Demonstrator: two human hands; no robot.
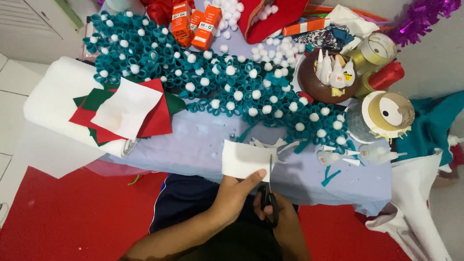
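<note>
Cutting step in hand, judged from the grip: black-handled steel scissors (269,193) stand with blades upright into the lower edge of a white rectangular felt sheet (245,159).

Hands, two:
- left hand (237,191), fingers clamped on the sheet's lower edge, thumb on top, just left of the blades.
- right hand (282,220), fingers threaded through the scissor handles and closed on them, below the sheet.

Sheet position: at the near edge of the pale lilac cloth-covered bench (193,147), held just above it.

Next move, as a judgement: calls for a steady pinch on the sheet, thumb kept clear of the blades, and the felt fed straight.

Counted, placed from the sheet:
- white felt offcuts (270,143), a few, touching its upper right corner; exact count unclear.
- teal felt loop garland with white pompoms (227,82), one mass, above; pompoms too many to count.
- stack of red, green and white felt squares (128,111), one, well to the left, on a white felt roll (53,104).
- orange glue cartons (195,21), three visible, far above.
- brown round bowl of small glue tubes (328,77), one, upper right.
- loose clear glue tubes (357,155), about three, just right.
- tape rolls (389,113), two, right and above.
</note>
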